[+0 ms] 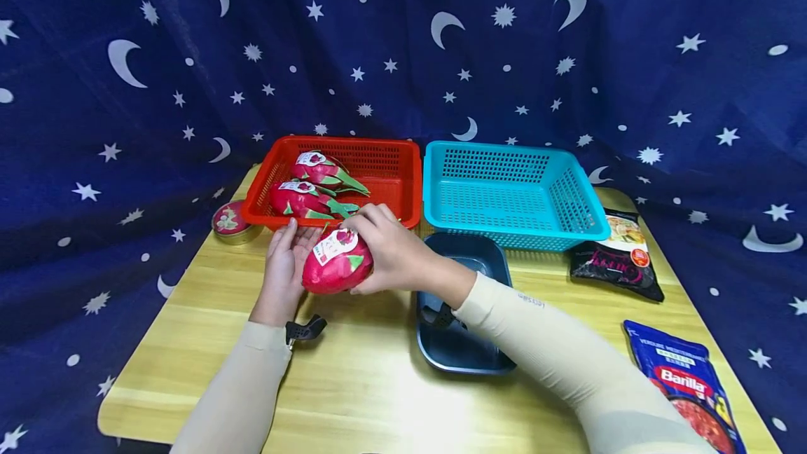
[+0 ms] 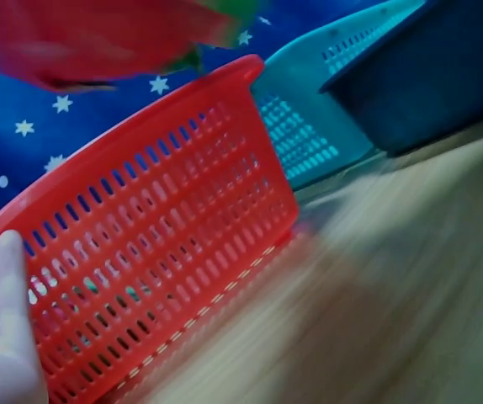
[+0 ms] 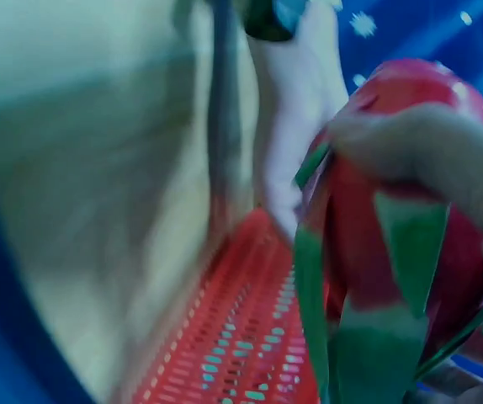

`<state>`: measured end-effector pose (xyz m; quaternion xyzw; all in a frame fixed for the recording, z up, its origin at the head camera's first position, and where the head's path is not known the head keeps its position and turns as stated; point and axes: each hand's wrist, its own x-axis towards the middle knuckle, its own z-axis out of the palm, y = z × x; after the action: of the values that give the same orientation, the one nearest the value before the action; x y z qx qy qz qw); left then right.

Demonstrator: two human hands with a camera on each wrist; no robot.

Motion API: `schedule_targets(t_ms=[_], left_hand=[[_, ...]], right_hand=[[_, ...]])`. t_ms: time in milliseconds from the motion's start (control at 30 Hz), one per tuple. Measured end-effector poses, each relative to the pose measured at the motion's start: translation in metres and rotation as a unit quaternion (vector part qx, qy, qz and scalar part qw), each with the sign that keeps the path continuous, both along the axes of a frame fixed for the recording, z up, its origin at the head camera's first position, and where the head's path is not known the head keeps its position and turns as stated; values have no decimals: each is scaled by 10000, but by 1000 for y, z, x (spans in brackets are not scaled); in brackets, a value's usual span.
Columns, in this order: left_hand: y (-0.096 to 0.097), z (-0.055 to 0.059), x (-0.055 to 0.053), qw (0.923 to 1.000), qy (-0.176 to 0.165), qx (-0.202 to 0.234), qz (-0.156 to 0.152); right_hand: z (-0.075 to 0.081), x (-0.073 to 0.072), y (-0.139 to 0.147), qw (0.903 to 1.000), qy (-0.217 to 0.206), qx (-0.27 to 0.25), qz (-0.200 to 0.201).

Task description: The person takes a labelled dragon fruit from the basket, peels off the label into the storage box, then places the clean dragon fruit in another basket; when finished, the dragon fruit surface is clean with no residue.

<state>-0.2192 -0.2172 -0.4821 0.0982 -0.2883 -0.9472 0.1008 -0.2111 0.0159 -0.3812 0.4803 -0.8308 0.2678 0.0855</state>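
A right hand (image 1: pixel 394 251) grips a dragon fruit (image 1: pixel 340 272) by the near edge of a red basket (image 1: pixel 391 191), a left hand (image 1: pixel 288 268) beside it, fingers straight; two more fruits (image 1: pixel 291 200) lie inside.

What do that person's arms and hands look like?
The hands are bare, with no gloves. Snug cream sleeves cover both arms down to the wrists. The right one has small dark lettering, hard to read. Each wrist has a black piece; the left one looks curved.
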Motion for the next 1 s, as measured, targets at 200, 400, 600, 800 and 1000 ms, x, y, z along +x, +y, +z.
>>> schedule_targets(t_ms=[200, 400, 600, 800, 1000], left_hand=[[-1, -1, -4, 9978, 416, 499, -153], [-5, -2, -3, 9973, 346, 617, -198], [-6, -3, -1, 9970, 391, 578, -345], [-4, -4, -1, 9960, 540, 311, -648], [-4, -4, 0, 9962, 496, 182, -692]], right_hand=[[-14, 23, 1, 9974, 348, 611, -155], [-22, 46, -2, 9937, -142, 928, -618], [-22, 45, -8, 9760, -585, 1607, -1352], [-25, 40, -18, 9627, -445, 2176, -1547], [-29, 38, -29, 9544, -627, 2365, -1714]])
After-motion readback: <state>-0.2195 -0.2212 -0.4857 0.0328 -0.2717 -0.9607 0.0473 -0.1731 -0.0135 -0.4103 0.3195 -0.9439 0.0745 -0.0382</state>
